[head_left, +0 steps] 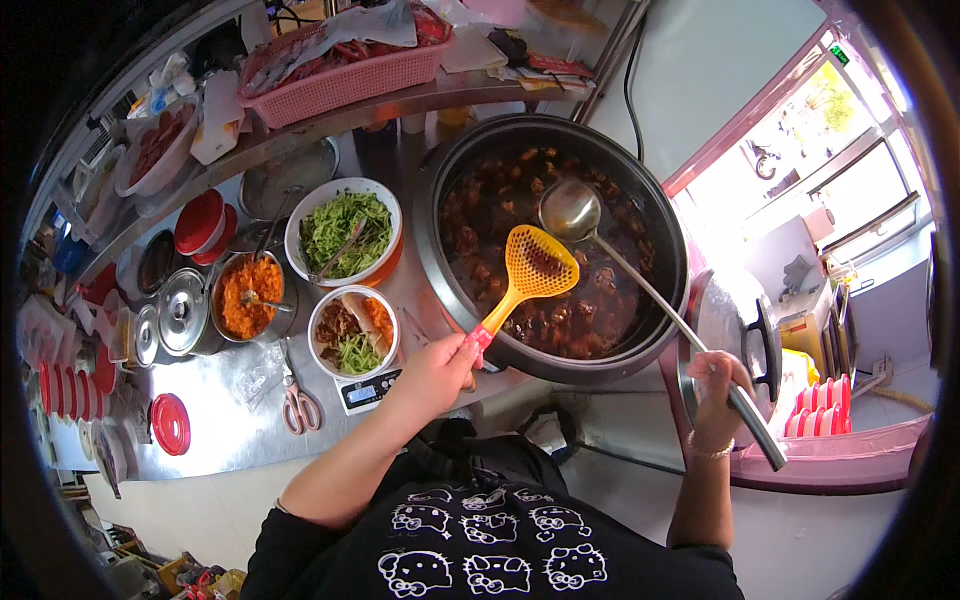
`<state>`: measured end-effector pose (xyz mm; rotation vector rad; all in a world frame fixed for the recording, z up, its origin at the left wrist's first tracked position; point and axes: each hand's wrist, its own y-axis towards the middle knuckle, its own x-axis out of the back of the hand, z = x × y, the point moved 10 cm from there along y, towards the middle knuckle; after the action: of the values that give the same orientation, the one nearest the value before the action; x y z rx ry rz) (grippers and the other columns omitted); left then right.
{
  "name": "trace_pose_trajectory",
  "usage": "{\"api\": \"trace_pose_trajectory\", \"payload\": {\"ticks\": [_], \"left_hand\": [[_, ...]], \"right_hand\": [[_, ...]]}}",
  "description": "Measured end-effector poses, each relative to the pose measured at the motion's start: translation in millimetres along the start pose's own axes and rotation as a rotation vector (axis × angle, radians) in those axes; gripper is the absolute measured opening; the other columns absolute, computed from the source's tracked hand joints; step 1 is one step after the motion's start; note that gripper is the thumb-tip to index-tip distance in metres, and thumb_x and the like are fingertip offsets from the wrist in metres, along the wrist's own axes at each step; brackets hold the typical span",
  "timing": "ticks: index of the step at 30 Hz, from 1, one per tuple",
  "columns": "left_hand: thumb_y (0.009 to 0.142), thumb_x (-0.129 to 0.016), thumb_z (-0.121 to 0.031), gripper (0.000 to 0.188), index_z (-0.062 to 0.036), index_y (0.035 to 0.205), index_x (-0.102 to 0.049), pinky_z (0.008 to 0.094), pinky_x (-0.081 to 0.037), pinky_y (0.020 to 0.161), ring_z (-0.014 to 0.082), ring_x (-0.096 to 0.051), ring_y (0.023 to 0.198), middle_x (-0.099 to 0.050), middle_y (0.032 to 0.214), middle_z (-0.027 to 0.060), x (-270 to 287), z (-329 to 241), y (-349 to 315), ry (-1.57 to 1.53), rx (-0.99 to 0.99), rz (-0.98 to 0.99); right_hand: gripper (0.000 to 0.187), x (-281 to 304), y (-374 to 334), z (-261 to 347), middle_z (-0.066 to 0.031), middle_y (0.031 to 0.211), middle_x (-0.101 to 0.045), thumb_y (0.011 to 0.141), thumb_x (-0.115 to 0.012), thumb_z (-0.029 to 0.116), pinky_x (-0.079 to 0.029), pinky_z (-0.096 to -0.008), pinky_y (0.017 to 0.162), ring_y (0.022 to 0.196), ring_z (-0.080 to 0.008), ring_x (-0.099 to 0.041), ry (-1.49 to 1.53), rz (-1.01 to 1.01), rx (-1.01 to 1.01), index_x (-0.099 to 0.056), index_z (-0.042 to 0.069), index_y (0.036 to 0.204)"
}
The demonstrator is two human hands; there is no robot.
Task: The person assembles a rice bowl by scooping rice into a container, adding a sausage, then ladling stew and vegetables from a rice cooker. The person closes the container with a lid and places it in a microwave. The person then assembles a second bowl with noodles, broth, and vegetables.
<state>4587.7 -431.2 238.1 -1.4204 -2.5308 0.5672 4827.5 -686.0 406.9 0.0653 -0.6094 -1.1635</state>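
Scissors (pixel 292 387), scale (pixel 368 391) on steel table (pixel 230 398)

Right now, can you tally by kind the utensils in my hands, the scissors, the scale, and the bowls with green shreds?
Yellow strainer in left hand: 1
Metal ladle in right hand: 1
Scissors: 1
Scale: 1
Larger bowl and smaller bowl with green shreds: 2
Total: 6

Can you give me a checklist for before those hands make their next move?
1. Left hand grips yellow slotted spoon with red-ended handle: ok.
2. Right hand grips long silver metal ladle: ok.
3. Spoon's head above big round black pot: ok.
4. One hand free: not ok, both hold tools.
5. Ladle touching the dark brown chunky stew: cannot tell.
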Motion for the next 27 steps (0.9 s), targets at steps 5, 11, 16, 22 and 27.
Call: {"api": "trace_pose_trajectory", "payload": {"ticks": [5,11,16,22,27], "left_hand": [[0.099,-0.046,-0.031,0.035,-0.0015,0.085,-0.058,0.0284,-0.042,0.057,0.0117,-0.052,0.058,-0.056,0.064,0.0027,2,11,15,0.049,0.026,0.011],[0.100,-0.046,-0.033,0.036,-0.0023,0.084,-0.058,0.0263,-0.037,0.055,0.0075,-0.043,0.058,-0.049,0.064,-0.0025,5,13,27,0.032,0.102,0.071],[0.099,-0.045,-0.032,0.035,-0.0036,0.083,-0.058,0.0264,-0.037,0.053,0.0079,-0.045,0.057,-0.050,0.063,-0.0020,9,11,29,0.039,0.083,0.093],[0.098,-0.045,-0.032,0.035,-0.0039,0.082,-0.058,0.0301,-0.040,0.055,0.0116,-0.052,0.059,-0.055,0.065,0.0018,13,11,32,0.073,0.068,0.104],[0.098,-0.045,-0.032,0.035,-0.0038,0.082,-0.058,0.0301,-0.040,0.056,0.0117,-0.051,0.059,-0.055,0.065,0.0019,17,8,34,0.065,0.054,0.116]], "right_hand": [[0.005,-48,-29,50,-0.0103,0.077,-0.066,0.080,-0.064,0.004,-0.054,-0.0311,0.065,0.070,-0.0224,-0.066,-0.308,0.235,0.510,-0.068,0.001,0.079],[0.008,-73,-42,58,-0.0112,0.079,-0.066,0.075,-0.066,-0.002,-0.054,-0.0300,0.063,0.068,-0.0220,-0.066,-0.421,0.367,0.559,-0.068,0.003,0.080],[0.026,-28,-19,-12,-0.0115,0.078,-0.066,0.095,-0.058,0.015,-0.054,-0.0272,0.062,0.067,-0.0162,-0.065,0.091,-0.011,-0.262,-0.065,-0.004,0.079],[0.019,-58,-12,33,-0.0105,0.078,-0.067,0.092,-0.060,0.009,-0.054,-0.0280,0.063,0.068,-0.0179,-0.066,-0.246,0.225,0.216,-0.066,-0.004,0.080],[0.018,-50,-17,40,-0.0123,0.077,-0.066,0.091,-0.061,0.007,-0.053,-0.0271,0.061,0.065,-0.0181,-0.064,-0.231,0.205,0.177,-0.065,-0.005,0.077]]}}
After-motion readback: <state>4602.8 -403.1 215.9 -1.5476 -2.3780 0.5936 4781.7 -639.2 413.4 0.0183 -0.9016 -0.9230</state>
